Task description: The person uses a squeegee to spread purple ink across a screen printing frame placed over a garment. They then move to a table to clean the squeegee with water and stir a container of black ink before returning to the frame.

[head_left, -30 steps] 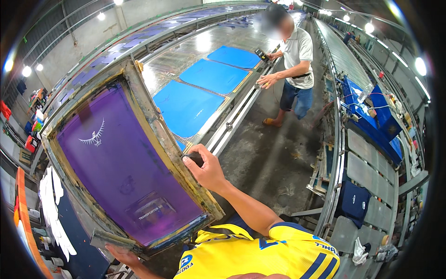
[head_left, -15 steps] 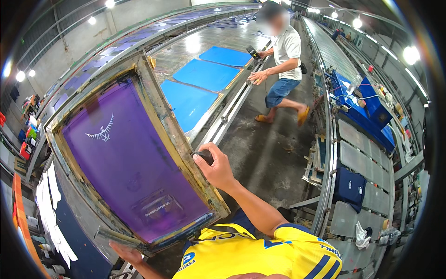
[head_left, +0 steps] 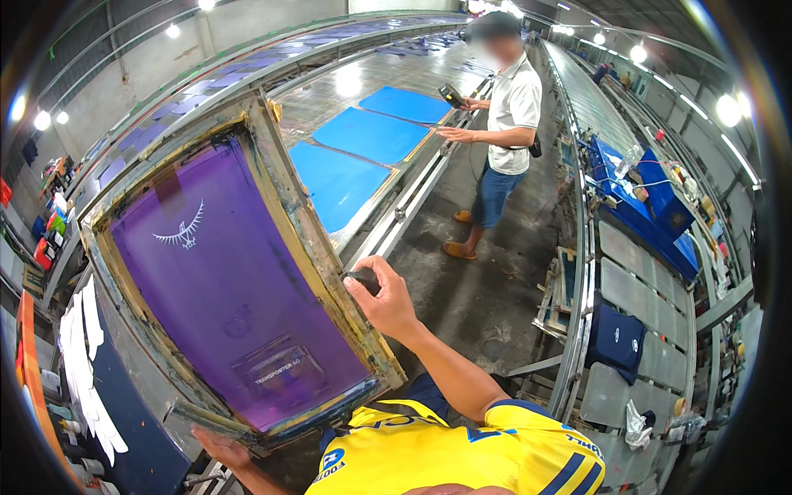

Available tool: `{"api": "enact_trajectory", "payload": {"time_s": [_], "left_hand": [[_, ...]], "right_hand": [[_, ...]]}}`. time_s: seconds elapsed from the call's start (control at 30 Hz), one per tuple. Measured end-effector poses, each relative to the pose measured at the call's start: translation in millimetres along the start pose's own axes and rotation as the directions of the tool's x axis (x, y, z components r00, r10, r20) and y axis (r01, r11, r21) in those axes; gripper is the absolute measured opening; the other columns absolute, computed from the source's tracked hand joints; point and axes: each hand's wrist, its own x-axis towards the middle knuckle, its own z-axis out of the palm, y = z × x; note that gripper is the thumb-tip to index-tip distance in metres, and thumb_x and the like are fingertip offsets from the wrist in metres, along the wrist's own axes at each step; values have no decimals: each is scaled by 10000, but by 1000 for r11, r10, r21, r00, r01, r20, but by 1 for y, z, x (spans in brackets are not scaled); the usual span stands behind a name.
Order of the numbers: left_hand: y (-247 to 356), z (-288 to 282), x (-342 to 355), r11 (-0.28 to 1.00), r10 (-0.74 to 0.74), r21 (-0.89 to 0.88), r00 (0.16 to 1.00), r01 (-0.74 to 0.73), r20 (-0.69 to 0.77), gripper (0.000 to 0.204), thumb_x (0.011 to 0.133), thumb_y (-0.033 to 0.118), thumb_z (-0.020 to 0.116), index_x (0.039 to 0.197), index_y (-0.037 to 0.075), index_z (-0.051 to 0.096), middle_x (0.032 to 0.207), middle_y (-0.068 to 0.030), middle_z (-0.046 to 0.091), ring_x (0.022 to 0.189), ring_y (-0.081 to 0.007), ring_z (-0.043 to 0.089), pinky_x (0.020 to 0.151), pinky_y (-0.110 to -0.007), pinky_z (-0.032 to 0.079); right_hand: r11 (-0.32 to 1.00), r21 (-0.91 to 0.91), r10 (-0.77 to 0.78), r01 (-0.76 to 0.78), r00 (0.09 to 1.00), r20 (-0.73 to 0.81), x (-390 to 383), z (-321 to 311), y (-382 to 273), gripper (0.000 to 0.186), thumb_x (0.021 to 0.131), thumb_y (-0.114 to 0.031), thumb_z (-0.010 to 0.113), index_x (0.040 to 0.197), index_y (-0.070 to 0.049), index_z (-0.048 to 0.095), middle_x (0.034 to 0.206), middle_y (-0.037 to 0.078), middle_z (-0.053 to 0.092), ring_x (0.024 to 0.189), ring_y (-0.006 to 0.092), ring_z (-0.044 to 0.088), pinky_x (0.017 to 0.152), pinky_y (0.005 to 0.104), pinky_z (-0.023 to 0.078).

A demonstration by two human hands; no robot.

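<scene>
A screen-printing frame (head_left: 309,227) with purple mesh (head_left: 239,280) stands tilted before me, a white winged emblem near its upper part and small lettering lower down. My right hand (head_left: 386,301) is closed, thumb and fingers wrapped round a dark knob (head_left: 363,281) on the frame's right side. At the lower left corner my left hand (head_left: 223,450) grips the frame's bottom edge beside a grey bar (head_left: 206,422); some of its fingers are hidden. Past the frame, blue panels (head_left: 371,134) lie flat on the long printing table (head_left: 338,91).
A co-worker (head_left: 511,124) stands in the aisle by the table rail (head_left: 400,213), holding a black-and-yellow handheld device (head_left: 451,96). On the right-hand rack lie a folded navy cloth (head_left: 615,340) and blue trays (head_left: 660,202). White strips (head_left: 87,363) hang at the left.
The co-worker has gone from a stride to standing more upright, one hand now held out flat over the rail. My hands and the frame have barely moved.
</scene>
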Motion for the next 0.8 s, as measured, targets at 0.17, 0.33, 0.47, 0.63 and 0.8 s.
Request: {"api": "enact_trajectory", "payload": {"time_s": [0.17,0.33,0.47,0.63,0.8], "left_hand": [[-1,-12,14,996,-14,-92,999,17,32,774,1099,441,402,1619,-47,102,1726,-150,54,1596,-239,34,1281,-385,4],[11,4,-4,994,2,-109,1000,-4,-13,735,1101,382,407,1614,-56,116,1722,-170,54,1595,-264,41,1284,-399,-5],[-33,-71,28,968,195,131,970,-214,143,707,1088,336,403,1610,-61,137,1706,-199,106,1580,-311,110,1284,-433,56],[-38,-131,26,693,452,384,783,-610,427,709,1086,365,349,1621,-41,122,1707,-170,110,1573,-293,137,1277,-441,100],[-7,-136,-15,794,325,523,943,-310,64,817,1013,374,470,1625,-40,120,1697,-238,110,1581,-352,102,1276,-495,108]], "right_hand": [[985,-28,-170,168,981,-90,-5,12,16,243,975,-234,678,1101,-61,563,608,9,481,482,46,377,465,281,313],[999,35,-12,14,999,-48,-8,5,-8,223,955,-203,707,1063,-47,589,764,2,537,707,63,473,632,272,412],[997,83,2,-1,1000,-10,0,8,-16,224,963,-214,701,1068,-55,582,645,-44,479,580,31,399,515,265,325],[996,78,27,-36,993,112,7,31,-11,246,954,-235,679,1083,-50,584,637,65,563,527,118,499,521,312,400],[995,100,-39,22,984,173,8,61,-5,266,967,-246,688,1114,-52,582,690,0,523,584,62,435,530,284,372]]}}
